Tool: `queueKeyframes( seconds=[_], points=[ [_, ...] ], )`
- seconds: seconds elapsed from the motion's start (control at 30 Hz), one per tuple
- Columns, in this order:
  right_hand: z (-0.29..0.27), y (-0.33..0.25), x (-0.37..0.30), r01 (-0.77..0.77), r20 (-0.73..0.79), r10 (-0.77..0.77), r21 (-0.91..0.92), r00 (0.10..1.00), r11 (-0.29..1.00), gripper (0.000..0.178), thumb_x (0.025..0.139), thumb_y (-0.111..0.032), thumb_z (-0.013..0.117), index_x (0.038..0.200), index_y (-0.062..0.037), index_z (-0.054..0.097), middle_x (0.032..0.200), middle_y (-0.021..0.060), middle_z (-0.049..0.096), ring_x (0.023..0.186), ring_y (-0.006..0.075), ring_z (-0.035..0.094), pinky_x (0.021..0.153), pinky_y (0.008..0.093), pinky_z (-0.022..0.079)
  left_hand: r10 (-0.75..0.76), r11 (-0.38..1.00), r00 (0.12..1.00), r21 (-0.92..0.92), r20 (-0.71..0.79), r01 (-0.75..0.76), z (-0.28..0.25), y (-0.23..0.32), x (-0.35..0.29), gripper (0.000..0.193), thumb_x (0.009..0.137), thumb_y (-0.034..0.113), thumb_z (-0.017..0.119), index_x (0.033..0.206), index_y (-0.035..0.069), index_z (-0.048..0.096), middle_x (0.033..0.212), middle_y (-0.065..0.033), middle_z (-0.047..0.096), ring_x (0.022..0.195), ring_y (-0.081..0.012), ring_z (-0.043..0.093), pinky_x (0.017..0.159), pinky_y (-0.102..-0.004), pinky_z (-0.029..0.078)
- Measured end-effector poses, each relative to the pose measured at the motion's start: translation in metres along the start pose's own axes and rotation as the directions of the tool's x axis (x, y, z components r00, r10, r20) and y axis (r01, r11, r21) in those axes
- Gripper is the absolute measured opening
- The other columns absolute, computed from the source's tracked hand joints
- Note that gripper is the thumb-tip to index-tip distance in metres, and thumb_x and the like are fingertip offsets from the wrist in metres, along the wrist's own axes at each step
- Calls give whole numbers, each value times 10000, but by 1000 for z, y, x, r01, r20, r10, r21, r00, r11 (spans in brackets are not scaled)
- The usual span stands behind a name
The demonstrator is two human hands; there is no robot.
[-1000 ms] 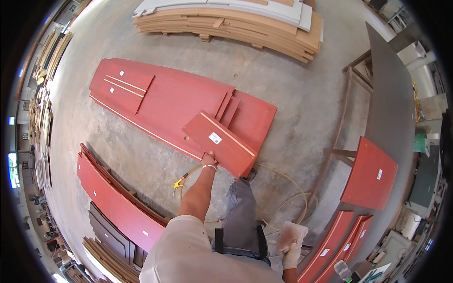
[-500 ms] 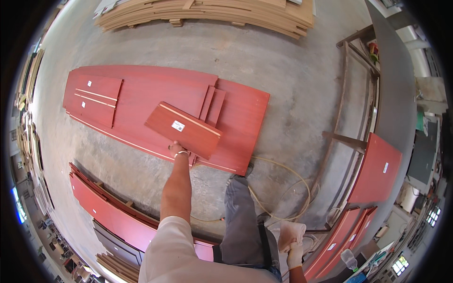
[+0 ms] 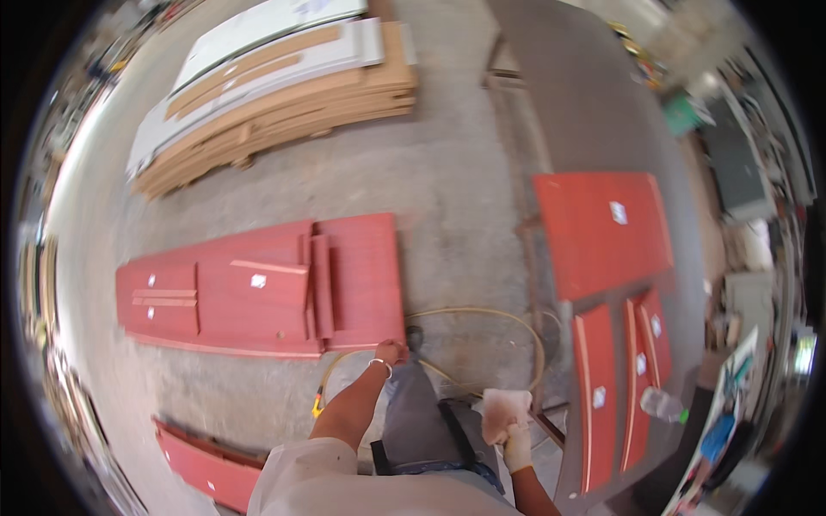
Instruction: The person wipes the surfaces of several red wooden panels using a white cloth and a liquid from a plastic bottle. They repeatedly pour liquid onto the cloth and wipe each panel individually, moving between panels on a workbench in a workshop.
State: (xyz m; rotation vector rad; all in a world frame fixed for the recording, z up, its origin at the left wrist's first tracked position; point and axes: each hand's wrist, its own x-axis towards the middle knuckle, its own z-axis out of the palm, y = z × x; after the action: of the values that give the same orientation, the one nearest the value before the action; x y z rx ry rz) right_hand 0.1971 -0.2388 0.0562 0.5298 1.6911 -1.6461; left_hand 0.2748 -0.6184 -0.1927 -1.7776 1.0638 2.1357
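Note:
My left hand (image 3: 391,351) is held over my leg, close to the near right corner of a stack of large red panels (image 3: 366,279) on the floor. Motion blurs its fingers, and no board shows with it. A smaller red board (image 3: 271,297) with a pale edge and a white label lies on the stack, left of some narrow red strips (image 3: 322,284). Down at my right side, my gloved right hand (image 3: 517,449) is closed on a pinkish-white cloth (image 3: 504,413).
On the right, a long dark tabletop (image 3: 594,112) bears a wide red panel (image 3: 602,232), narrower red boards (image 3: 595,396) and a clear bottle (image 3: 661,404). A yellow hose (image 3: 482,310) loops across the floor. Stacked boards (image 3: 284,112) stand at the far left; more red panels (image 3: 211,473) at the near left.
My left hand has let go of the smaller red board and moved right, away from it. The board now lies on the stack. My view has turned right, toward the dark tabletop.

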Motion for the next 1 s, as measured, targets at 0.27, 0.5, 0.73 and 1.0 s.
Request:
queueKeyframes(
  seconds=[0.27, 0.5, 0.73, 1.0],
  points=[
    [-159, 22, -58, 224, -290, 19, 775, 957, 591, 182, 1048, -188, 565, 1199, -92, 598, 892, 17, 622, 681, 115, 552, 601, 278, 465, 760, 52, 380, 534, 527, -844, 269, -18, -117, 151, 917, 64, 593, 1020, 43, 703, 870, -170, 734, 745, -357, 718, 660, -438, 564],
    [-263, 116, -152, 538, -548, -14, 817, 837, 207, 623, 928, -121, 560, 1528, -91, 396, 1437, 157, 550, 1356, 379, 525, 1159, 582, 430, 325, -658, -164, 98, 931, -746, 525, -16, -209, 331, 883, 120, 642, 1211, 79, 631, 1170, -167, 633, 1100, -385, 604, 924, -498, 506],
    [-212, 154, -182, 671, -654, 223, 741, 723, 0, 682, 861, -89, 525, 1531, -160, 416, 1456, 108, 540, 1352, 332, 520, 1183, 552, 405, 594, -85, 673, 866, 441, -492, 739, 26, -198, 751, 901, 472, 750, 1356, -71, 501, 1396, -234, 589, 1295, -362, 586, 1105, -485, 475],
    [-123, 107, -137, 755, -661, 397, 639, 637, -147, 694, 831, -101, 544, 1517, -178, 467, 1461, 98, 561, 1383, 331, 515, 1178, 554, 417, -7, 368, 928, 864, 372, -344, 760, 74, -135, 532, 937, 332, 769, 1298, 30, 523, 1213, -160, 677, 1003, -367, 733, 790, -542, 642]
  ],
)
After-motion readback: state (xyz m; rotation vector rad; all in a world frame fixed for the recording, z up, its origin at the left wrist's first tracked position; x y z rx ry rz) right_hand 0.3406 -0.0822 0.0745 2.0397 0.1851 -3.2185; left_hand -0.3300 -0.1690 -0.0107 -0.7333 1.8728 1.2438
